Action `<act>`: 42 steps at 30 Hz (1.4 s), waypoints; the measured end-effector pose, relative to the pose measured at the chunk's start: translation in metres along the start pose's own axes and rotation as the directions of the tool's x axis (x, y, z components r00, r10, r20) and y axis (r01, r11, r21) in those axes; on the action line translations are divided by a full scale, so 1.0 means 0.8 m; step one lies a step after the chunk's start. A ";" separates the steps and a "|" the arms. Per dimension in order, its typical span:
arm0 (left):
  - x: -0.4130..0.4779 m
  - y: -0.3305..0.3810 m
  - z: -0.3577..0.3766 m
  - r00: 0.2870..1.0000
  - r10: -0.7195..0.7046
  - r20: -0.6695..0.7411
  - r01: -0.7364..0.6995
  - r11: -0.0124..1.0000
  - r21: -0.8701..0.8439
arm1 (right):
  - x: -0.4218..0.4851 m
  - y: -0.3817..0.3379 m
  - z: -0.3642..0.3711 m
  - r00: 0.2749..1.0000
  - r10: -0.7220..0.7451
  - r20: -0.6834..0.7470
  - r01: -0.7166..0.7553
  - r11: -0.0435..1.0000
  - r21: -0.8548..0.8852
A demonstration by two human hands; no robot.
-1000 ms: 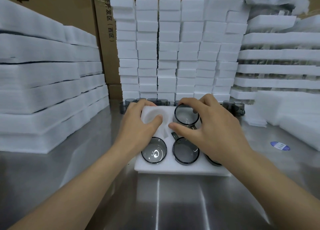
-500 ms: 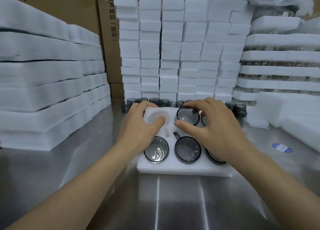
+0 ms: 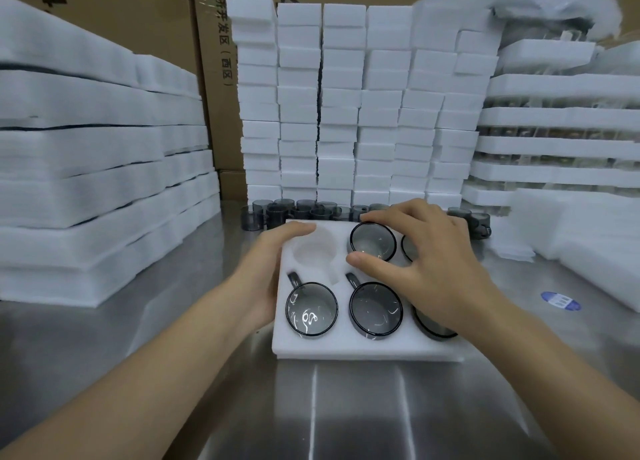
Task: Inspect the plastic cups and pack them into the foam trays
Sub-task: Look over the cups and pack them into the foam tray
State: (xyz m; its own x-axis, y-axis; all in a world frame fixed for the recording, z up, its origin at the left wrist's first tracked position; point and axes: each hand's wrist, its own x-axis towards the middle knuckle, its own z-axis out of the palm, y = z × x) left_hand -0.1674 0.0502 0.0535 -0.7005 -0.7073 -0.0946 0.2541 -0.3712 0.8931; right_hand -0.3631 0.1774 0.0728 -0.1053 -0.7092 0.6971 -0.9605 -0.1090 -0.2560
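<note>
The steel table (image 3: 346,407) filled the lower frame, and the foam tray (image 3: 346,350) lay flat on it at centre. The front row held three seated cups: the front-left cup (image 3: 311,310), the front-centre cup (image 3: 375,310) and the front-right cup (image 3: 429,328), which was partly hidden. The handles of the first two lay in the foam slots.

The left hand (image 3: 263,269) gripped the tray's left edge with the thumb on top, probably to steady the light foam. The right hand (image 3: 433,262) was clamped on the rear-centre cup (image 3: 372,240), thumb on the near rim and fingers on the far rim. This grip appeared intended to press the cup down into its pocket. The empty pocket (image 3: 313,248) at rear left awaited a cup.

Behind the tray stood the loose cups (image 3: 298,212), within reach for inspection. Stacked foam blocks (image 3: 339,113) rose beyond them.
</note>
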 end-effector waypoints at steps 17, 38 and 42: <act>0.027 -0.022 -0.017 0.991 -0.016 0.137 0.045 0.977 -0.207 | 0.001 0.011 0.008 0.998 0.048 0.027 -0.050 0.997 0.065; 0.049 -0.027 -0.046 0.907 0.394 -0.147 -0.180 0.679 0.712 | 0.002 0.042 0.012 0.903 0.302 0.305 -0.394 0.866 0.309; 0.053 -0.028 -0.047 0.823 0.497 -0.276 -0.219 0.726 0.652 | -0.003 0.083 0.009 0.880 0.475 -0.015 -0.427 0.805 0.413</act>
State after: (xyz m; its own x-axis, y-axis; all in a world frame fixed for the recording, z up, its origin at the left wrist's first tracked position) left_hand -0.1778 0.0060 0.0129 -0.2661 -0.9325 0.2444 -0.0965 0.2780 0.9557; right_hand -0.4249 0.1667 0.0491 -0.5527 -0.6652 0.5021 -0.6214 -0.0725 -0.7801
